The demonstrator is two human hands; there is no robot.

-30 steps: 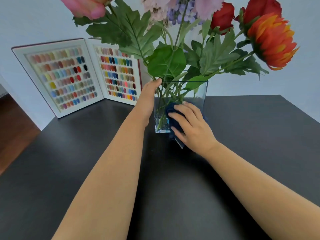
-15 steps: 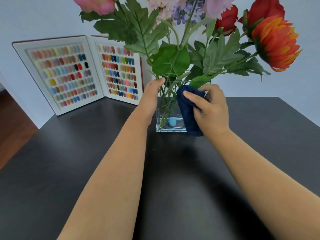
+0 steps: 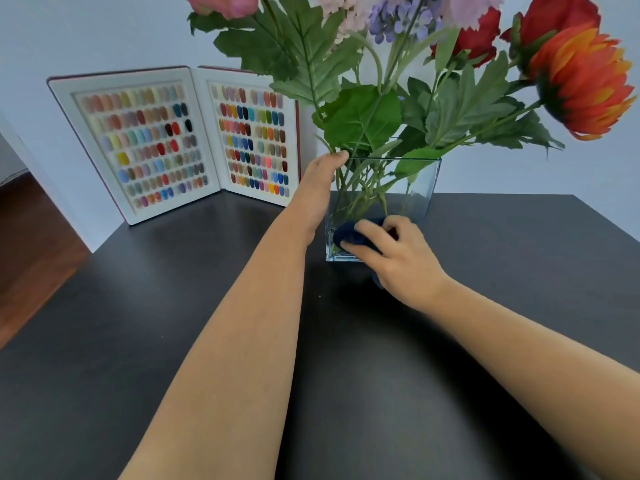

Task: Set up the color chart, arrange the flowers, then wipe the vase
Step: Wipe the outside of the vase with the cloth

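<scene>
A square clear glass vase (image 3: 420, 188) stands on the black table (image 3: 173, 323) and holds a bunch of flowers (image 3: 581, 77) with green leaves and stems. My left hand (image 3: 320, 183) grips the vase's left top corner, thumb at the rim. My right hand (image 3: 394, 252) presses a dark blue cloth (image 3: 349, 233) against the lower front of the vase, fingers curled over the cloth. The open color chart (image 3: 194, 140) stands upright at the back left against the wall, showing rows of coloured nail tips.
The table's left edge runs diagonally beside a brown wooden floor (image 3: 31, 251). A pale wall (image 3: 86, 32) stands behind the chart and vase. The table's right corner lies at the far right.
My right hand has slid the blue cloth from the upper front of the vase down to its base. My left hand has stayed on the vase's left corner.
</scene>
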